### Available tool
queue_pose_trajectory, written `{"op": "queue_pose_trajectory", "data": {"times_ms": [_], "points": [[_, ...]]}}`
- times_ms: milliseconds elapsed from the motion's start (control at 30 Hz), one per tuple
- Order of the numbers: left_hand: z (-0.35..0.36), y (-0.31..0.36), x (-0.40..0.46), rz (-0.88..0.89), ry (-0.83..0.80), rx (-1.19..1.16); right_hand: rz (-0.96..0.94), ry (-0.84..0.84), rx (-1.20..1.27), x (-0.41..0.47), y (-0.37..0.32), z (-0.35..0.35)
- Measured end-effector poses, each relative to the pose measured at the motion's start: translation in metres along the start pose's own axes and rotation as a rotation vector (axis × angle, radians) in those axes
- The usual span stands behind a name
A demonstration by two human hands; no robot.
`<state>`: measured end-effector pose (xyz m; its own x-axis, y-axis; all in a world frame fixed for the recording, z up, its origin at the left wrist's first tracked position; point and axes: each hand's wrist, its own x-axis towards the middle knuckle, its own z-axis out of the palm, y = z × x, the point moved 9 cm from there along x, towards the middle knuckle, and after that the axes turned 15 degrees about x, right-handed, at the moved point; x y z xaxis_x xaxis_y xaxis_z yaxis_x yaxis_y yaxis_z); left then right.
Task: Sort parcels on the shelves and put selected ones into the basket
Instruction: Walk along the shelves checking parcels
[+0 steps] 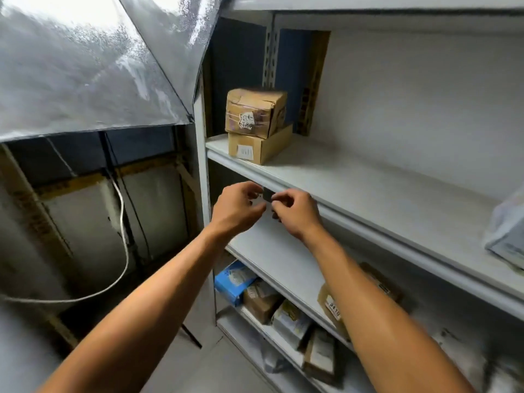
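White metal shelving (368, 194) facing operator; left hand (238, 207) and right hand (295, 214) together pinching small dark item (267, 194). Stacked cardboard parcels (255, 123) sitting above hands, unsorted; basket not showing.

Matt pale painted metal on the shelf (354, 177), creased brown cardboard with glossy tape on the upper box (255, 112), smoother plain cardboard with a white paper label on the lower box (259, 147), shiny crinkled silvery sheeting (85, 66) at left, glossy blue plastic wrap on a low parcel (232, 282).
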<state>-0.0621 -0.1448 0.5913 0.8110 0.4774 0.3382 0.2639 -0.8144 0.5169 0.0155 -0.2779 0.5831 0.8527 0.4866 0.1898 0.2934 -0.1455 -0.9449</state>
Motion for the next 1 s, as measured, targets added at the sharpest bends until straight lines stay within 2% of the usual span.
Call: {"op": "queue_pose_trajectory", "data": {"times_ms": [133, 200, 367, 433, 500, 567, 600, 700, 767, 800, 867, 933, 1000], "points": [[-0.049, -0.006, 0.07, -0.068, 0.308, 0.075, -0.156, 0.135, 0.043, 0.056, -0.04, 0.005], [-0.067, 0.001, 0.108, -0.099, 0.4, 0.123, -0.23, 0.192, 0.088, 0.079, -0.054, 0.004], [-0.055, 0.004, 0.197, -0.171, 0.228, 0.128, -0.243, 0.314, 0.23, 0.123, -0.056, -0.007], [-0.057, -0.001, 0.208, -0.152, 0.275, 0.079, -0.219, 0.338, 0.273, 0.133, -0.048, -0.009], [-0.07, -0.013, 0.208, -0.146, 0.359, -0.068, -0.237, 0.384, 0.339, 0.137, -0.04, -0.013], [-0.09, -0.036, 0.21, -0.179, 0.378, -0.339, -0.27, 0.458, 0.462, 0.137, -0.035, -0.023], [-0.097, -0.046, 0.214, -0.175, 0.329, -0.511, -0.255, 0.476, 0.551, 0.139, -0.032, -0.027], [-0.098, -0.038, 0.21, -0.08, -0.044, -0.982, -0.208, 0.465, 0.76, 0.145, -0.035, -0.032], [-0.084, -0.033, 0.197, -0.192, -0.264, -1.133, -0.233, 0.387, 0.799, 0.145, -0.052, -0.03], [-0.072, -0.026, 0.188, -0.241, -0.416, -1.186, -0.264, 0.331, 0.814, 0.145, -0.062, -0.029], [-0.05, -0.004, 0.169, -0.232, -0.754, -1.238, -0.316, 0.228, 0.853, 0.138, -0.078, -0.027], [-0.031, 0.009, 0.153, -0.226, -0.945, -1.222, -0.342, 0.168, 0.946, 0.121, -0.086, -0.026], [-0.012, 0.016, 0.141, -0.175, -1.056, -1.159, -0.304, 0.225, 0.993, 0.1, -0.083, -0.03]]}}
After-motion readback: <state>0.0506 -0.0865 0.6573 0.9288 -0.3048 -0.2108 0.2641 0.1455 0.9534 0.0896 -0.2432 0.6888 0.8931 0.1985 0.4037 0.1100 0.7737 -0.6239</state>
